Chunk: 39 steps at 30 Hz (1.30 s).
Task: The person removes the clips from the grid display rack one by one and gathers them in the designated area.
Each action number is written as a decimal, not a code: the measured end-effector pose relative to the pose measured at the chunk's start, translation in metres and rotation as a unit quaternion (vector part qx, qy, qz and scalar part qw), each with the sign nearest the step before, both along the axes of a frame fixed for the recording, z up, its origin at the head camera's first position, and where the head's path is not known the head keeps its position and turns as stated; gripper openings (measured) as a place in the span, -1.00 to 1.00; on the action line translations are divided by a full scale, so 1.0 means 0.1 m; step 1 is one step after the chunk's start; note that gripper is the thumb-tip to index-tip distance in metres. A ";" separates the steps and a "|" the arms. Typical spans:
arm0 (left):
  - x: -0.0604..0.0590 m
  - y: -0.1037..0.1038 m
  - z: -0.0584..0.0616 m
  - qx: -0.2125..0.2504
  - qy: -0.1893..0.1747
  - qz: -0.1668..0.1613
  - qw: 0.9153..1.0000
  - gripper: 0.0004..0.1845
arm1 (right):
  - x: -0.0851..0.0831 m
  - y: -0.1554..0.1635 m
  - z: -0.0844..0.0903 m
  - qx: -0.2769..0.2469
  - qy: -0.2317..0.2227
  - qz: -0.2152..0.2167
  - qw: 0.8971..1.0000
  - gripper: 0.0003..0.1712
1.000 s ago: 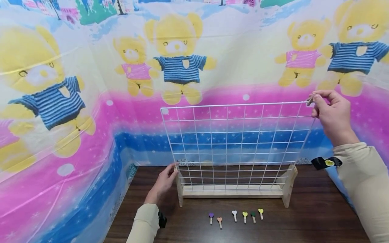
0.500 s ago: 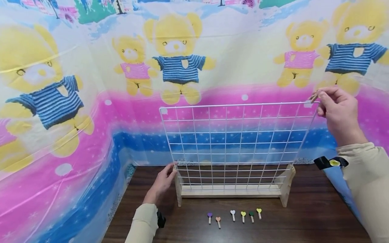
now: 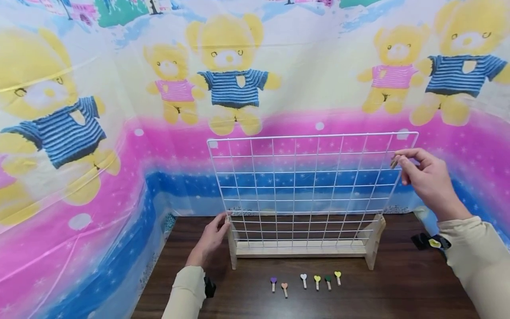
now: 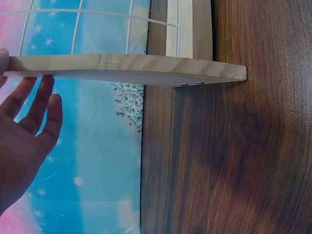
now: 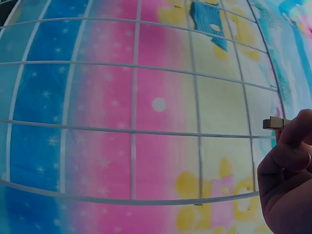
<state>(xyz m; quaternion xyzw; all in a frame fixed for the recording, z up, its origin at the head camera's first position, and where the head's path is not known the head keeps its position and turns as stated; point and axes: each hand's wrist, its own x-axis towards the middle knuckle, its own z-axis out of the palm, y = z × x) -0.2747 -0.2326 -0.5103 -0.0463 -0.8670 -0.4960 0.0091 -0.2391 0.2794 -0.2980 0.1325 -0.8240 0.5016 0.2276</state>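
A white wire grid panel (image 3: 311, 186) stands upright in a pale wooden base (image 3: 299, 250) on a dark wooden table (image 3: 398, 288). My left hand (image 3: 211, 237) rests with straight fingers against the base's left upright (image 4: 122, 68). My right hand (image 3: 422, 177) is raised by the grid's right edge and pinches a small wooden clip (image 3: 394, 163) between thumb and fingers; in the right wrist view the clip (image 5: 274, 123) sticks out from the fingertips in front of the grid wires (image 5: 134, 129).
Several small heart-topped clips (image 3: 304, 281) in different colours lie in a row on the table in front of the base. A bright teddy-bear patterned cloth (image 3: 239, 79) covers the walls behind and at both sides.
My right hand has come down from the grid's top right corner to partway down its right edge, still pinching the clip. The left hand has stayed on the base.
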 end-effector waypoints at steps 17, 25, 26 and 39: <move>-0.01 -0.01 0.06 0.003 0.001 -0.005 1.000 -0.58 | 0.07 -0.04 -0.76 0.030 -0.068 0.037 0.997 -0.71; -0.02 -0.03 0.04 0.001 -0.004 0.006 1.000 -0.59 | 0.03 -0.15 -1.22 0.085 -0.117 0.035 0.989 -0.60; -0.02 -0.03 0.03 0.000 -0.005 0.005 1.000 -0.59 | 0.03 -0.16 -1.31 0.080 -0.125 0.037 0.988 -0.61; 0.00 0.02 0.01 -0.002 -0.018 0.004 1.000 -0.59 | 0.13 -0.19 -2.35 0.064 -0.211 0.044 0.974 -0.88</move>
